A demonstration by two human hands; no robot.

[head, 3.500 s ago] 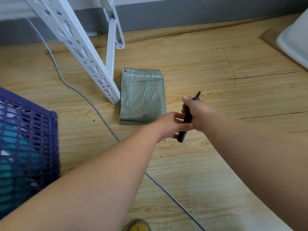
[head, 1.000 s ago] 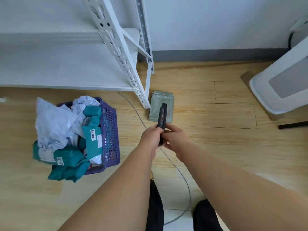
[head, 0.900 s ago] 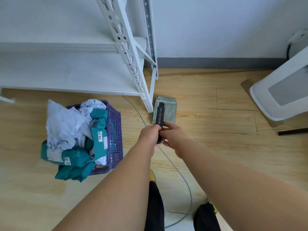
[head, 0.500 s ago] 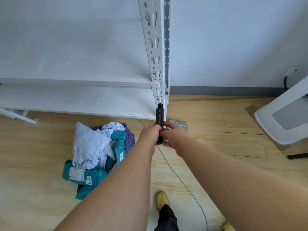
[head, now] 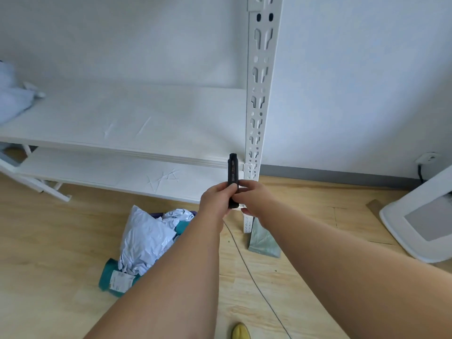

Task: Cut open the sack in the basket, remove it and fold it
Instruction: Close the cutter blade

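Both hands hold a black utility knife (head: 232,171) upright in front of me, level with the rack's lower shelves. My left hand (head: 215,201) wraps its lower body and my right hand (head: 252,196) pinches it from the right. No blade shows at its top. The folded green woven sack (head: 261,239) lies on the wooden floor at the foot of the white rack post (head: 259,99), partly hidden by my right forearm. The purple basket (head: 156,214) is almost hidden under a heap of white and teal parcels (head: 146,241) and my left arm.
A white metal rack with two low shelves (head: 127,118) fills the left and centre, with a pale bag (head: 9,96) on its left end. A grey cable (head: 249,270) runs over the floor. A white appliance (head: 420,223) stands at right. My yellow shoe (head: 241,332) shows below.
The view has risen from floor level to standing height. Both hands stay on the knife, which is now upright. The sack and basket have dropped lower in view.
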